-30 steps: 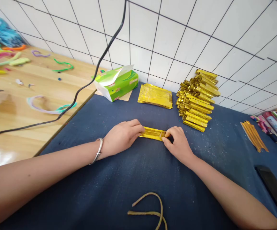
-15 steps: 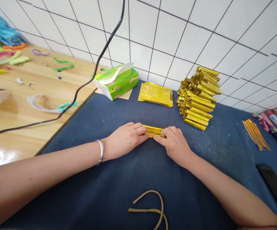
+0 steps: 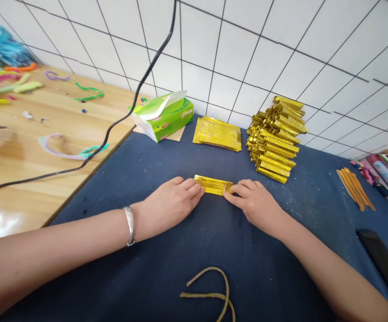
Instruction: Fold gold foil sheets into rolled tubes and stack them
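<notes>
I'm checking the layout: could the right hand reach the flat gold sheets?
Likely yes: only blue cloth seems between the right hand and the flat gold sheets, though it holds the gold strip.

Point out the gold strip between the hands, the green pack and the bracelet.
Gold strip [image 3: 213, 185]: head view, middle of its folded length.
Green pack [image 3: 171, 122]: head view, printed side.
Bracelet [image 3: 129, 223]: head view, outer face of the band.

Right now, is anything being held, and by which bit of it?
Yes, a gold strip: the left grip is on its left end, and the right grip is on its right end.
</notes>
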Available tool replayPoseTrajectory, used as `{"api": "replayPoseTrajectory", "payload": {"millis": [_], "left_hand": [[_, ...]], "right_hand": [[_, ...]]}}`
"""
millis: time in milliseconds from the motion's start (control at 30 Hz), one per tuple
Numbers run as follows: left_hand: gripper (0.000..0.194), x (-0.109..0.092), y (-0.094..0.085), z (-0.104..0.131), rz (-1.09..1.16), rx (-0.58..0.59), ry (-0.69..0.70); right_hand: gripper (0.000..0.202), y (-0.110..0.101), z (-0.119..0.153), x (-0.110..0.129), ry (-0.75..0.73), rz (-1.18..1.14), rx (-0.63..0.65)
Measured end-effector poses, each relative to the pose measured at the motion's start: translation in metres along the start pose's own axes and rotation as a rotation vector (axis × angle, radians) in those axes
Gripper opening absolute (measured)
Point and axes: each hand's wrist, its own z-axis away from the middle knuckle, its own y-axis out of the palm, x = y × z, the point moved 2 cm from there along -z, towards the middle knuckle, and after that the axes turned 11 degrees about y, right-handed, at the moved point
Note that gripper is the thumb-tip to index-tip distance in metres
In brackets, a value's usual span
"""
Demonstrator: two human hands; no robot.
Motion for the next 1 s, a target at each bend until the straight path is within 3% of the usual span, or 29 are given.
{"api": "replayPoseTrajectory", "payload": {"millis": [333, 633, 1000], "left_hand": [[0.031, 0.007, 0.001, 0.004, 0.082, -0.016, 0.001], [0.031, 0.012, -0.001, 0.001, 0.135, -0.054, 0.003], [0.032, 0.017, 0.005, 0.002, 0.19, -0.157, -0.084]], "right_hand": [[0.038, -0.008, 0.003, -0.002, 0.004, -0.027, 0.069], [0.038, -0.003, 0.002, -0.023, 0.032, -0.113, 0.108], [0.028, -0.01, 0.005, 0.024, -0.05, -0.173, 0.098]]}}
